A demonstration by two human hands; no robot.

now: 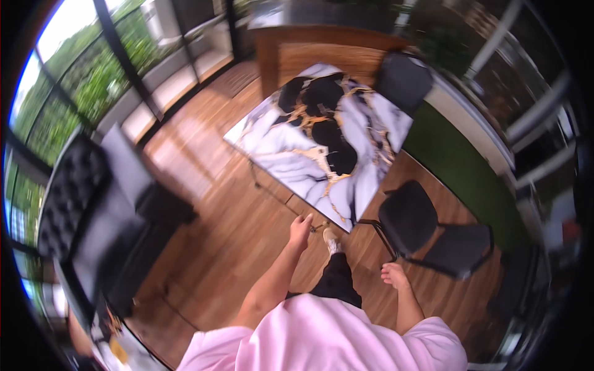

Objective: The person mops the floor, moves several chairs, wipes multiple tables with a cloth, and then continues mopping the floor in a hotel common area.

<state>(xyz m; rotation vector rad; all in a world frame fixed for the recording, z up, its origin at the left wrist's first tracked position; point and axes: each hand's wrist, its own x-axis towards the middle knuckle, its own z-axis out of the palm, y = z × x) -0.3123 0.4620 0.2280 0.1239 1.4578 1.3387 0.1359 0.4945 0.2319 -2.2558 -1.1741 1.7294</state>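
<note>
Wood floor (pixel 204 260); marbled tabletop (pixel 281 164) stands ahead. Left hand (pixel 301 230) curls near its closest corner (blurred; cannot tell if it grips anything). Right hand (pixel 395 276) half-curls near black chair (pixel 408 213), grip equally unclear.

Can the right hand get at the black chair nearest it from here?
Probably yes: the right hand appears close beside the black chair, with nothing visible blocking the way. One view leaves depth uncertain, so a lean or step might be needed.
</note>
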